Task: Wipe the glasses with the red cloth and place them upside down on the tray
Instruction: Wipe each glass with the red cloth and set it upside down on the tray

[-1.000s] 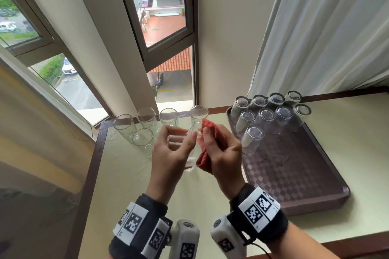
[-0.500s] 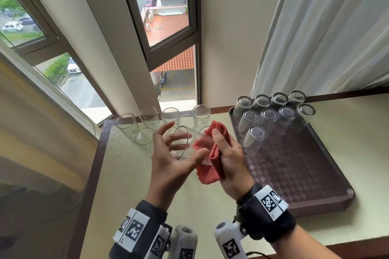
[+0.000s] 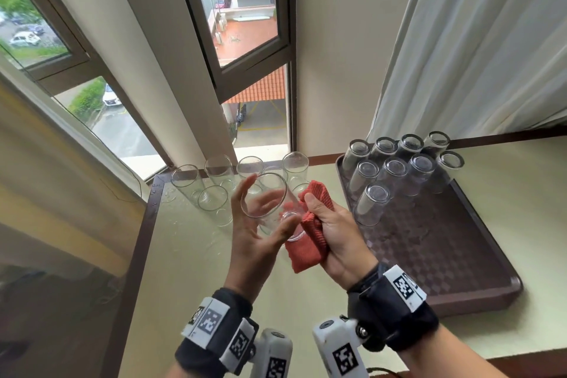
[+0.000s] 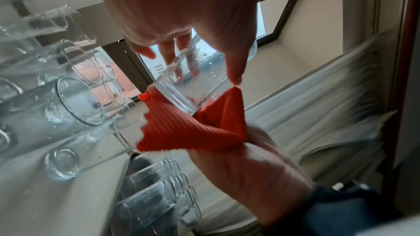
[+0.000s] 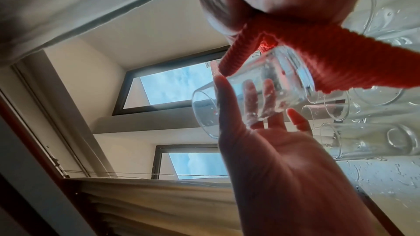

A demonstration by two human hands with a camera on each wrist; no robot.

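My left hand (image 3: 256, 242) holds a clear glass (image 3: 265, 204) above the table, thumb in front and fingers behind it. The glass is tilted, with its mouth up and to the left. My right hand (image 3: 337, 233) grips the red cloth (image 3: 308, 250) and presses it around the base of the glass. In the left wrist view the cloth (image 4: 193, 126) cups the bottom of the glass (image 4: 200, 82). The right wrist view shows the glass (image 5: 261, 92) between the cloth (image 5: 341, 60) and my left hand (image 5: 284, 168). Several glasses (image 3: 395, 169) stand upside down on the brown tray (image 3: 460, 255).
Several upright wet glasses (image 3: 214, 190) stand at the back left of the pale table (image 3: 190, 270), near the window. Water drops lie on the table around them. A white curtain (image 3: 475, 55) hangs behind the tray. The tray's near half is bare.
The glass has turned from lying sideways between my hands to a tilt with its mouth up and left. The cloth now wraps the base.
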